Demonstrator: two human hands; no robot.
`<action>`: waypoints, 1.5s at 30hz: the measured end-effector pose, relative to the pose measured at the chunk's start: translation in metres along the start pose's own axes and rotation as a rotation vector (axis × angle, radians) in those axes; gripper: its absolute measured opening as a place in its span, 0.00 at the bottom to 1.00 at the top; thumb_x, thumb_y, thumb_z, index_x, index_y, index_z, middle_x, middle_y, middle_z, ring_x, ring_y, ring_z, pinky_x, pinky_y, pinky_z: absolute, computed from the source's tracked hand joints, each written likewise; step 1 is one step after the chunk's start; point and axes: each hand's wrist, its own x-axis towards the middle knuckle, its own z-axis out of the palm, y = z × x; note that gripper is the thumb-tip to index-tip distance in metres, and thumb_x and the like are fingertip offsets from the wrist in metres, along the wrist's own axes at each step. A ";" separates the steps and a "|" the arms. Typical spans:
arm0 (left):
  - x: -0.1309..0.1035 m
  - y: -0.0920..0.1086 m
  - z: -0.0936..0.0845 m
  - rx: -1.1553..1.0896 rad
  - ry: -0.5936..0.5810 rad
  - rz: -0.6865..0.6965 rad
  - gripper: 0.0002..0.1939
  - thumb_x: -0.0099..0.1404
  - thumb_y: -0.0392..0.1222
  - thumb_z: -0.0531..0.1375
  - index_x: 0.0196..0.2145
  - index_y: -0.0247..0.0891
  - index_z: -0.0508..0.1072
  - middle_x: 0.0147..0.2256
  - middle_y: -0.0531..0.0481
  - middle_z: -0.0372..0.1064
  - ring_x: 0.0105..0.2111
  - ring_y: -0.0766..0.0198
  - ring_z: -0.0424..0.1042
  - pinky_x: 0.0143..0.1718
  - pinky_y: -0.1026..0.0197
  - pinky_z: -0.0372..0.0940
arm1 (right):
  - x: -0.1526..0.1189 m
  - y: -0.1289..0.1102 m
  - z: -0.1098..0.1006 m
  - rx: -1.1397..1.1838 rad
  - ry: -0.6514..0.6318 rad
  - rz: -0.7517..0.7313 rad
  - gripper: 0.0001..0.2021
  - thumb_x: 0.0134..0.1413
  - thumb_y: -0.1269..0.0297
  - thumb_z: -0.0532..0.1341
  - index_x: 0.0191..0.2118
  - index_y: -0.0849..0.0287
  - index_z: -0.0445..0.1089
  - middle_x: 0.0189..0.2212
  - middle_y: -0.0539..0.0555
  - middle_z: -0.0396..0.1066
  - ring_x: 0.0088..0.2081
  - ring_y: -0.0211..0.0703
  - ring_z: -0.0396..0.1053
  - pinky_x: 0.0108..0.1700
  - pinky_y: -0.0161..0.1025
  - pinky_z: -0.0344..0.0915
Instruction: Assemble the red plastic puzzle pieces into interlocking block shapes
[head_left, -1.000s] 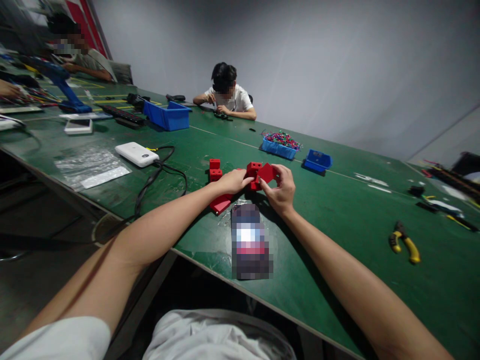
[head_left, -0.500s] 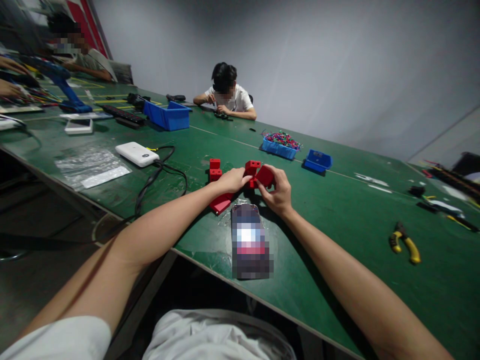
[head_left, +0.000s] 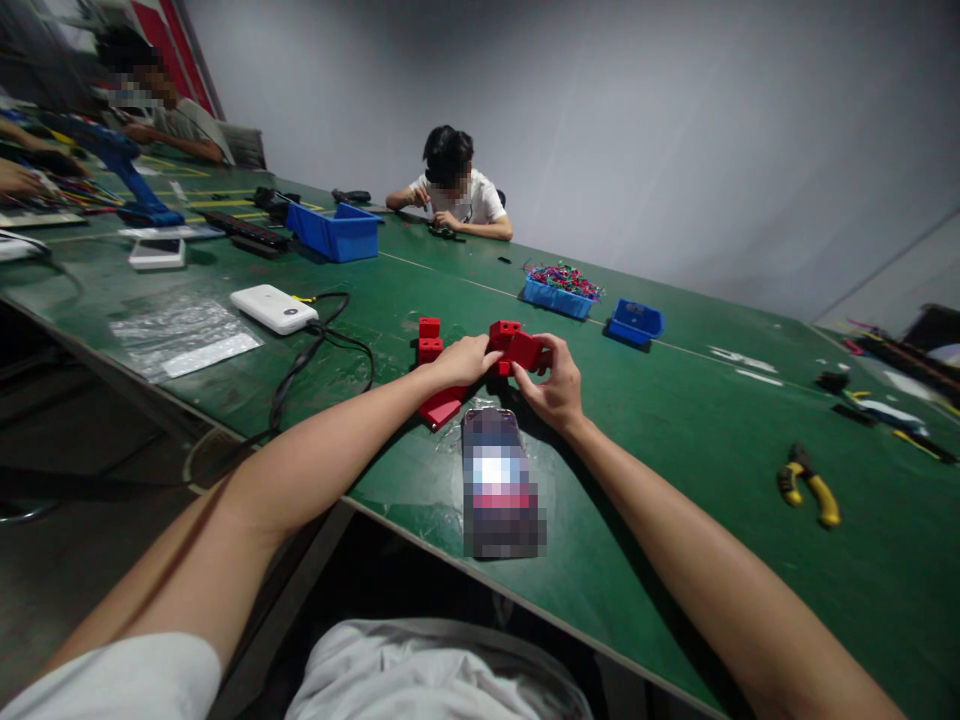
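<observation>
My right hand (head_left: 561,388) pinches a flat red piece (head_left: 527,350) between thumb and fingers, tilted over the table. Right beside it is a red block with two holes in its top (head_left: 508,328). My left hand (head_left: 463,362) is closed at this block's left side, thumb against it; its other fingers are mostly hidden. Behind and under my left wrist lie more red parts, among them a small holed block (head_left: 430,345) and a flat red piece (head_left: 439,408). A phone (head_left: 499,480) with a blurred screen lies between my forearms near the table edge.
Yellow-handled pliers (head_left: 808,487) lie to the right. Beyond my hands stand a blue bin of colourful wires (head_left: 559,295) and another blue bin (head_left: 635,323). On the left are a white power bank (head_left: 274,309) with black cables and a plastic bag (head_left: 180,335). Other people work farther back.
The flat red piece in my right hand has turned and shifted slightly left, its face now showing more toward me. My right fingers moved slightly with it; my left hand has barely moved.
</observation>
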 end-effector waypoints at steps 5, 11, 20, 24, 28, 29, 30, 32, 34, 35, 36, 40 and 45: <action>0.002 -0.003 0.002 -0.004 0.001 0.004 0.18 0.69 0.48 0.50 0.47 0.33 0.68 0.46 0.37 0.72 0.45 0.53 0.73 0.44 0.58 0.66 | 0.000 -0.005 -0.002 -0.044 0.011 -0.090 0.23 0.51 0.63 0.61 0.54 0.57 0.61 0.39 0.55 0.65 0.28 0.38 0.62 0.31 0.40 0.68; 0.000 -0.001 0.001 -0.031 0.004 0.024 0.18 0.69 0.48 0.50 0.47 0.32 0.68 0.46 0.36 0.72 0.45 0.51 0.73 0.45 0.56 0.66 | -0.001 -0.003 -0.003 -0.076 0.005 -0.082 0.27 0.51 0.64 0.59 0.59 0.54 0.59 0.39 0.56 0.63 0.32 0.42 0.64 0.33 0.42 0.69; 0.000 0.000 -0.001 -0.047 -0.009 0.032 0.17 0.69 0.47 0.50 0.47 0.33 0.68 0.46 0.38 0.72 0.45 0.53 0.73 0.45 0.58 0.65 | -0.002 -0.002 -0.004 -0.069 -0.055 -0.082 0.27 0.53 0.64 0.58 0.60 0.54 0.57 0.40 0.56 0.63 0.32 0.42 0.63 0.36 0.44 0.69; 0.000 0.000 0.000 -0.039 -0.005 0.035 0.17 0.68 0.46 0.51 0.47 0.32 0.68 0.46 0.37 0.72 0.45 0.53 0.73 0.45 0.58 0.65 | -0.002 -0.001 -0.004 -0.051 -0.064 -0.099 0.27 0.54 0.64 0.58 0.60 0.54 0.56 0.41 0.56 0.63 0.34 0.43 0.64 0.36 0.44 0.69; -0.001 0.001 -0.001 -0.041 -0.010 0.032 0.17 0.68 0.46 0.51 0.48 0.32 0.68 0.46 0.37 0.72 0.45 0.52 0.73 0.45 0.58 0.65 | -0.001 -0.001 -0.004 -0.049 -0.026 -0.100 0.23 0.56 0.64 0.56 0.58 0.56 0.58 0.41 0.57 0.63 0.35 0.44 0.64 0.38 0.44 0.68; -0.001 0.001 -0.001 -0.039 -0.012 0.027 0.16 0.68 0.45 0.51 0.48 0.32 0.68 0.46 0.37 0.72 0.45 0.52 0.73 0.45 0.57 0.65 | -0.001 -0.001 -0.004 -0.053 -0.021 -0.094 0.21 0.56 0.65 0.55 0.56 0.56 0.59 0.40 0.56 0.63 0.35 0.44 0.64 0.39 0.45 0.68; -0.001 0.001 -0.001 -0.036 -0.014 0.021 0.16 0.68 0.44 0.51 0.48 0.32 0.68 0.46 0.37 0.72 0.45 0.52 0.73 0.44 0.57 0.65 | -0.001 0.000 -0.004 -0.056 -0.032 -0.092 0.20 0.56 0.65 0.54 0.55 0.56 0.60 0.39 0.56 0.63 0.35 0.44 0.64 0.39 0.45 0.68; 0.000 0.001 -0.001 -0.035 -0.021 0.015 0.15 0.67 0.42 0.52 0.47 0.32 0.68 0.46 0.36 0.72 0.45 0.51 0.73 0.44 0.57 0.66 | -0.001 0.001 -0.003 -0.053 -0.086 -0.109 0.19 0.55 0.66 0.55 0.54 0.57 0.61 0.37 0.55 0.64 0.34 0.44 0.64 0.39 0.44 0.67; 0.000 0.001 -0.001 -0.040 -0.029 0.015 0.14 0.66 0.41 0.52 0.47 0.32 0.68 0.46 0.36 0.72 0.44 0.51 0.73 0.44 0.57 0.66 | -0.002 0.002 -0.001 -0.046 -0.139 -0.138 0.20 0.53 0.66 0.56 0.53 0.57 0.60 0.36 0.55 0.65 0.34 0.44 0.64 0.38 0.43 0.67; 0.000 0.001 -0.001 -0.041 -0.031 0.018 0.14 0.66 0.41 0.52 0.47 0.32 0.68 0.46 0.36 0.72 0.44 0.51 0.73 0.44 0.56 0.66 | -0.002 0.003 0.000 -0.044 -0.147 -0.143 0.19 0.53 0.66 0.57 0.52 0.58 0.60 0.35 0.54 0.65 0.34 0.44 0.64 0.38 0.43 0.67; 0.000 0.001 -0.001 -0.041 -0.032 0.020 0.14 0.66 0.41 0.52 0.47 0.32 0.68 0.45 0.36 0.72 0.44 0.51 0.73 0.44 0.56 0.66 | -0.002 0.003 0.000 -0.046 -0.143 -0.140 0.18 0.53 0.66 0.57 0.51 0.58 0.61 0.35 0.54 0.66 0.33 0.43 0.65 0.37 0.42 0.67; -0.002 0.003 -0.002 -0.027 -0.021 0.025 0.15 0.67 0.42 0.52 0.47 0.32 0.67 0.46 0.36 0.72 0.45 0.51 0.73 0.44 0.56 0.66 | -0.002 0.003 0.001 -0.061 -0.055 -0.082 0.11 0.55 0.63 0.56 0.45 0.57 0.63 0.34 0.54 0.68 0.32 0.43 0.65 0.36 0.42 0.66; -0.003 0.004 -0.002 -0.022 -0.011 0.025 0.16 0.68 0.46 0.51 0.47 0.33 0.68 0.46 0.37 0.72 0.45 0.51 0.73 0.45 0.56 0.65 | -0.001 0.004 -0.001 -0.067 0.075 0.026 0.10 0.53 0.60 0.57 0.41 0.57 0.64 0.33 0.53 0.71 0.28 0.41 0.67 0.32 0.41 0.67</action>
